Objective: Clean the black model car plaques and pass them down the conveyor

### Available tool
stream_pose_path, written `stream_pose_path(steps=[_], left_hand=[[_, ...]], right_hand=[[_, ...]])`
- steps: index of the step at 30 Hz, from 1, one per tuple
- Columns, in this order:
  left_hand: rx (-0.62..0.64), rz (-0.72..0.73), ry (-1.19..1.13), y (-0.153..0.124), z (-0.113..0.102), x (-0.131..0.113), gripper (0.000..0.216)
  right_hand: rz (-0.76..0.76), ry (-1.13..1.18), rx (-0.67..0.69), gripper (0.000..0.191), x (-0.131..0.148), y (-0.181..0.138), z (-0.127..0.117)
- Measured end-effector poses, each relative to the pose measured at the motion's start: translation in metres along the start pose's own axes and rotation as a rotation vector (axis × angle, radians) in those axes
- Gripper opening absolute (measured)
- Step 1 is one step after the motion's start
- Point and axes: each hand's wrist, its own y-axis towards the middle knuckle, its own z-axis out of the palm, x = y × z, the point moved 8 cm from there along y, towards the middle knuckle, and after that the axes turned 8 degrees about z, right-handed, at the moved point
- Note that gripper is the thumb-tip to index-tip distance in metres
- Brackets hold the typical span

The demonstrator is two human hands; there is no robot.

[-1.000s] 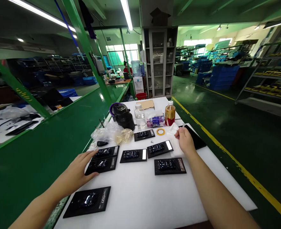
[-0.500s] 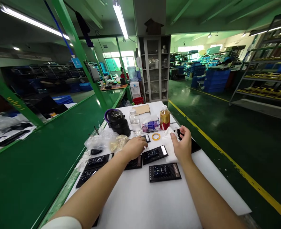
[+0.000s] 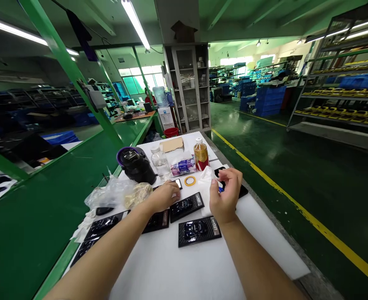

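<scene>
My left hand [image 3: 164,197] is low over the table with its fingers bent down and drawn together. Its fingertips are beside a black textured plate carrying a dark, shiny model car [image 3: 184,205]; whatever they pinch, if anything, is hidden. My right hand [image 3: 226,196] is raised near the crumpled white tissue [image 3: 206,177]. Its fingers curl, the thumb stands apart, and no held thing shows; a bit of blue is visible behind them. A second model car on a plate [image 3: 195,229] lies nearer me. Another plate [image 3: 162,221] is partly under my left wrist.
More car plates [image 3: 104,224] lie at left by clear plastic bags [image 3: 112,192]. Behind stand a black jug [image 3: 137,166], a clear bottle [image 3: 161,163] and a gold-and-red bottle [image 3: 200,155]. A yellow tape roll [image 3: 190,181] and purple tissue pack [image 3: 183,166] lie between.
The view has turned, so the table and its things sit further left. My right hand has come a little closer to the middle plate, its fingers more bent. My left hand stays low near the plates.
</scene>
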Motion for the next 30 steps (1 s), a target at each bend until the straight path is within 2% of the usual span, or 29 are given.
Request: stream_pose_path(steps=[3, 8, 13, 15, 16, 19, 21, 23, 25, 30], left_hand=[[-0.041, -0.079, -0.064, -0.007, -0.003, 0.006, 0.022], [-0.108, -0.291, -0.18, -0.02, -0.006, 0.022, 0.025], [-0.242, -0.397, -0.35, -0.032, -0.019, 0.017, 0.028], [-0.341, -0.411, -0.451, -0.038, -0.028, 0.006, 0.028], [-0.391, -0.406, -0.509, -0.042, -0.033, -0.001, 0.029], [-0.516, -0.361, -0.674, -0.055, -0.043, -0.031, 0.034], [-0.576, -0.33, -0.761, -0.062, -0.048, -0.051, 0.033], [-0.623, -0.304, -0.831, -0.067, -0.05, -0.067, 0.032], [-0.655, -0.284, -0.89, -0.069, -0.049, -0.077, 0.031], [-0.671, -0.238, -0.969, -0.065, -0.038, -0.074, 0.03]], right_hand=[[0.018, 0.035, 0.042, 0.022, 0.001, -0.003, 0.005], [0.052, 0.059, 0.088, 0.022, -0.002, -0.007, 0.01], [0.094, 0.076, 0.117, 0.022, -0.007, -0.007, 0.012], [0.153, 0.126, 0.235, 0.015, -0.008, -0.007, 0.021], [0.222, 0.179, 0.344, 0.012, -0.009, -0.01, 0.029], [0.605, 0.426, 0.772, 0.013, -0.016, -0.038, 0.067], [0.853, 0.565, 0.951, 0.02, -0.016, -0.061, 0.083], [0.975, 0.635, 1.001, 0.025, -0.015, -0.075, 0.092], [1.011, 0.664, 1.006, 0.028, -0.014, -0.08, 0.095], [1.03, 0.674, 1.027, 0.027, -0.014, -0.081, 0.094]])
